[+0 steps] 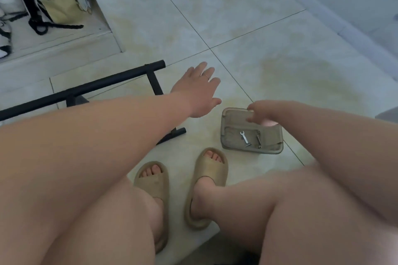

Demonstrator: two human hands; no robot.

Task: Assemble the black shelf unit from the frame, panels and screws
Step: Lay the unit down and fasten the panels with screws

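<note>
One black tubular frame (86, 89) lies flat; left fingers (202, 67) spread empty, right fingers (252, 106) grip tray (252, 149) rim.

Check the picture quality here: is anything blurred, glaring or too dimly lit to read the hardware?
Head view: flat, dim light, with no hard shadows or glare. The right hand is smeared by blur at the rim of the tray, so its grip is unreadable. The left hand is sharper, fingers spread. The wrench and screws are small but legible.

To my left, black metal frame (90, 89) lies on the floor; screws (258, 140), small wrench (244, 136) in grey tray (231, 114).
</note>
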